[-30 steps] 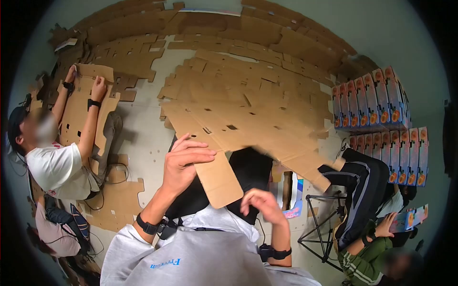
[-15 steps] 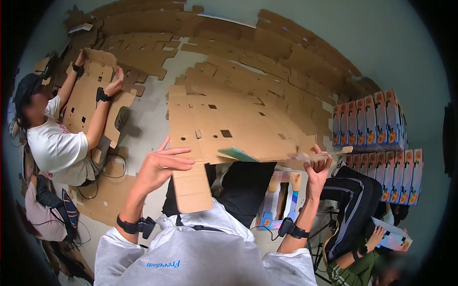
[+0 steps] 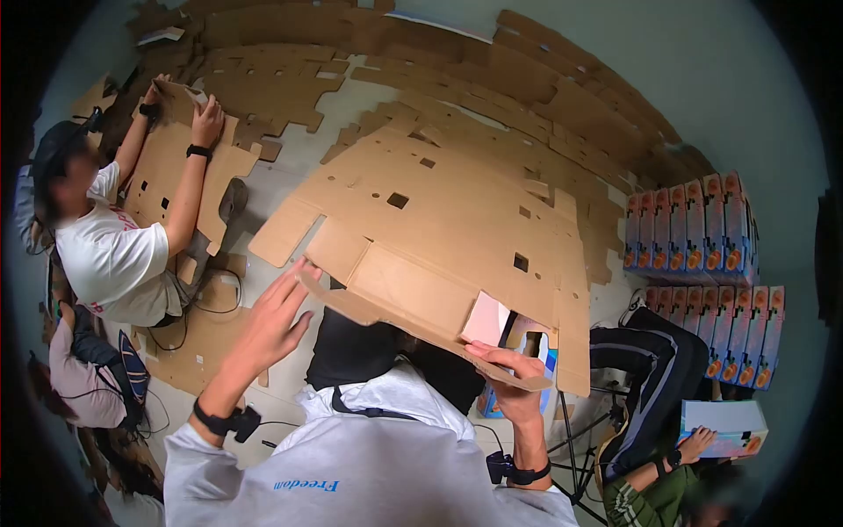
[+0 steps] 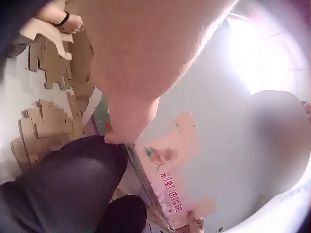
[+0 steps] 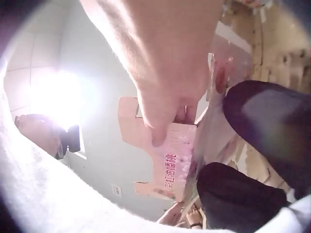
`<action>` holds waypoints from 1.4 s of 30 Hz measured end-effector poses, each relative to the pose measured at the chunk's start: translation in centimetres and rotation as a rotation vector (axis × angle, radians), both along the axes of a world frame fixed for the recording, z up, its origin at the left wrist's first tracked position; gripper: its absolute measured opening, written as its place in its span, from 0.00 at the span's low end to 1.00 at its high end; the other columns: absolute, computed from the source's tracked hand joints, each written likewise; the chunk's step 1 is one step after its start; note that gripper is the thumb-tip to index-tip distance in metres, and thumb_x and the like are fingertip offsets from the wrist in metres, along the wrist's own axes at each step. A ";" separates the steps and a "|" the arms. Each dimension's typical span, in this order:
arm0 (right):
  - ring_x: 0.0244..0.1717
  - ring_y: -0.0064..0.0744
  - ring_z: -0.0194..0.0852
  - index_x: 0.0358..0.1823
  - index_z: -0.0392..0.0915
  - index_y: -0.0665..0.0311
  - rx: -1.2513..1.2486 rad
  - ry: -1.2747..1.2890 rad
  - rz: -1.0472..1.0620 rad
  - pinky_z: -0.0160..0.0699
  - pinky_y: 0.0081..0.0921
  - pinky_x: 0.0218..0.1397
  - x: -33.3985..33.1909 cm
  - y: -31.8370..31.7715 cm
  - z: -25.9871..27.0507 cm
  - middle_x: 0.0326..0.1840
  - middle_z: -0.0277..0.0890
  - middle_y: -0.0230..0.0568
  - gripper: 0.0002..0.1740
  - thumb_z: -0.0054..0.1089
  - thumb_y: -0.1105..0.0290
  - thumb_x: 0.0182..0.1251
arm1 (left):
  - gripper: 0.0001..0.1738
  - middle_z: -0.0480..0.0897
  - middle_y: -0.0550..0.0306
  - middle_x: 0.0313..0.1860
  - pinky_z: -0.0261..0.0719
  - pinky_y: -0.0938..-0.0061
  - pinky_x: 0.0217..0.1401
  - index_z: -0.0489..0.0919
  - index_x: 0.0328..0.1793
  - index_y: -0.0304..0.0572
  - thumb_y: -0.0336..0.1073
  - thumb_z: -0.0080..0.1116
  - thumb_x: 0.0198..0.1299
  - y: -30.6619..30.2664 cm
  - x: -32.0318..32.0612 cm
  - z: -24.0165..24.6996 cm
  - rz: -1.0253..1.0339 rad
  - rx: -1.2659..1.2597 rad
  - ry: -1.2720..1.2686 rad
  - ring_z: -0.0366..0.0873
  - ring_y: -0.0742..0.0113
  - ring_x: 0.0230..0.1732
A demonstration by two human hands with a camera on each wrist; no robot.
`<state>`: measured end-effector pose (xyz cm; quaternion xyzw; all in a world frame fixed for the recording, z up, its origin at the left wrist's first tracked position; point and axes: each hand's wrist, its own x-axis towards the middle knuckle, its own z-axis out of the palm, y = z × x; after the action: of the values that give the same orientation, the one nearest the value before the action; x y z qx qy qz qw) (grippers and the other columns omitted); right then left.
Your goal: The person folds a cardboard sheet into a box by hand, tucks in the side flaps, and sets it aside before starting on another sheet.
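A large flat cardboard box blank (image 3: 457, 202), brown side up with square cutouts, spreads in front of me over my lap. Its long near panel is folded up along a crease. Pink print with a peach picture and red characters covers the outer face of this folded panel (image 5: 177, 155). With straight fingers, my left hand (image 3: 272, 321) touches the panel's left end, thumb held apart. At the right end, my right hand (image 3: 518, 402) pinches the panel between fingers and thumb. Beside those fingers shows a small pink flap (image 3: 486, 318).
More cardboard blanks (image 3: 395, 119) lie stacked beyond mine and along the wall. Finished printed boxes (image 3: 689, 224) stand in rows at the right. A person at the left (image 3: 114, 228) handles another blank; one at the lower right holds a box (image 3: 724, 422). A black tripod (image 3: 575, 457) stands nearby.
The blank has turned and its near panel has come up. My right hand, free a second ago, now grips the panel's right end. My left hand has loosened and shifted left.
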<state>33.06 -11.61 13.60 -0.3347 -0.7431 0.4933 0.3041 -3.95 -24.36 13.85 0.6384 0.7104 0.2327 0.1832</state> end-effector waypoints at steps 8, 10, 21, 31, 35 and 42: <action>0.41 0.27 0.90 0.44 0.87 0.72 -0.351 0.060 -0.032 0.89 0.26 0.48 2.5 -1.5 -0.2 0.49 0.93 0.48 0.09 0.74 0.82 0.63 | 0.51 0.74 0.50 0.80 0.68 0.47 0.83 0.74 0.79 0.46 0.22 0.79 0.42 6.4 1.9 -1.8 -0.310 0.332 -0.206 0.65 0.39 0.84; 0.39 0.22 0.87 0.46 0.88 0.71 -0.532 0.036 -0.089 0.87 0.23 0.46 4.0 -2.1 0.0 0.47 0.93 0.45 0.10 0.76 0.79 0.63 | 0.50 0.79 0.55 0.76 0.67 0.44 0.84 0.78 0.78 0.54 0.26 0.82 0.42 5.9 2.5 -0.3 -0.373 0.211 -0.306 0.68 0.44 0.83; 0.66 0.51 0.82 0.51 0.88 0.65 -0.014 -0.266 0.087 0.80 0.42 0.70 1.9 -5.3 0.8 0.65 0.82 0.54 0.20 0.79 0.74 0.54 | 0.38 0.76 0.52 0.77 0.52 0.37 0.88 0.81 0.76 0.57 0.53 0.72 0.57 1.4 2.5 -4.4 -0.391 -0.048 -0.307 0.62 0.43 0.86; 0.54 0.56 0.83 0.78 0.70 0.54 0.328 -0.736 -0.255 0.88 0.46 0.51 19.0 -6.7 -12.6 0.67 0.70 0.57 0.45 0.78 0.73 0.57 | 0.34 0.78 0.50 0.76 0.54 0.42 0.87 0.83 0.70 0.47 0.51 0.75 0.58 -0.1 3.4 -5.2 -0.169 -0.058 -0.532 0.64 0.42 0.85; 0.57 0.57 0.81 0.81 0.66 0.50 0.366 -0.682 -0.142 0.87 0.44 0.52 18.3 -4.7 -13.3 0.68 0.69 0.56 0.50 0.80 0.73 0.55 | 0.31 0.78 0.50 0.78 0.56 0.47 0.86 0.82 0.71 0.49 0.50 0.70 0.63 0.2 3.3 -7.5 -0.158 0.008 -0.534 0.64 0.45 0.85; 0.59 0.52 0.79 0.55 0.91 0.57 0.398 -0.471 -0.278 0.81 0.39 0.61 14.3 -3.8 -7.9 0.64 0.69 0.55 0.23 0.77 0.72 0.54 | 0.26 0.73 0.57 0.84 0.60 0.62 0.85 0.78 0.77 0.55 0.37 0.48 0.75 1.8 4.2 -11.5 -0.078 0.049 -0.562 0.66 0.53 0.86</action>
<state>47.31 -15.38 5.73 -0.4718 -0.8219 0.2012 0.2477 0.27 -22.51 2.32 0.5800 0.6007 0.4105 0.3665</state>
